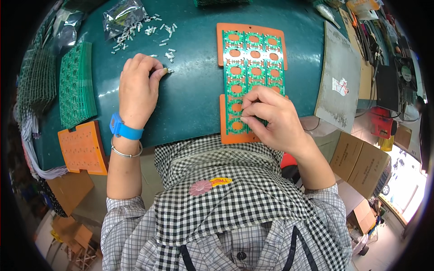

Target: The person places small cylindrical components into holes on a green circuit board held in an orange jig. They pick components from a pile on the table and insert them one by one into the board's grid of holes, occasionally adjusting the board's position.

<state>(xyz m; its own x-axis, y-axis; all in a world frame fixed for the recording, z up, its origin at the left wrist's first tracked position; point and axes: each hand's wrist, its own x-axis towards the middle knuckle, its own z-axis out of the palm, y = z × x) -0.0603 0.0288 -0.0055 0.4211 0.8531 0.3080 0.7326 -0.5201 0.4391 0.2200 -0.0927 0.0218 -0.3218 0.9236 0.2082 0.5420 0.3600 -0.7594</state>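
Observation:
My left hand [141, 83] is closed, thumb against forefinger, pinching a small white part [169, 71] just below a scatter of similar white parts [145, 30]. A green circuit board panel [235, 71] with rows of oval openings lies on an orange fixture plate [220, 45] to the right. Over the lower part of this panel is my right hand [271, 115], its thumb and forefinger pressed together at the panel's surface. Whatever sits between those fingertips is hidden or too small to name.
Stacked green panels [76, 86] stand on the left, above another orange plate [83, 149]. A clear plastic bag [123, 19] lies behind the loose parts. At the right edge of the green table [190, 99] is a grey board [338, 77]; a cardboard box [359, 165] sits lower down.

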